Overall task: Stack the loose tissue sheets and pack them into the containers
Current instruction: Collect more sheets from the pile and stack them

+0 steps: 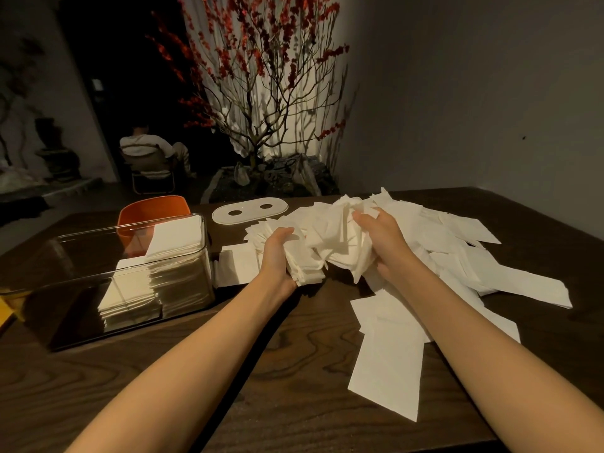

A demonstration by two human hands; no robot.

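A big heap of loose white tissue sheets [457, 250] covers the right half of the dark wooden table [281, 361]. My left hand [277, 253] grips a thick bundle of tissues [307, 269] at its left end. My right hand [382, 237] clutches a bunch of crumpled sheets [340, 230] at the top of the heap. A clear plastic container [81, 266] stands at the left and holds two neat tissue stacks [170, 273] at its right end. A small flat stack [235, 263] lies between the container and my left hand.
An orange container [153, 207] stands behind the clear one. A white oval lid with two holes [250, 209] lies at the table's back. Loose sheets [389, 361] reach the front right. A red-blossomed tree planter [268, 178] stands beyond the table. A person sits on a chair [150, 155] far off.
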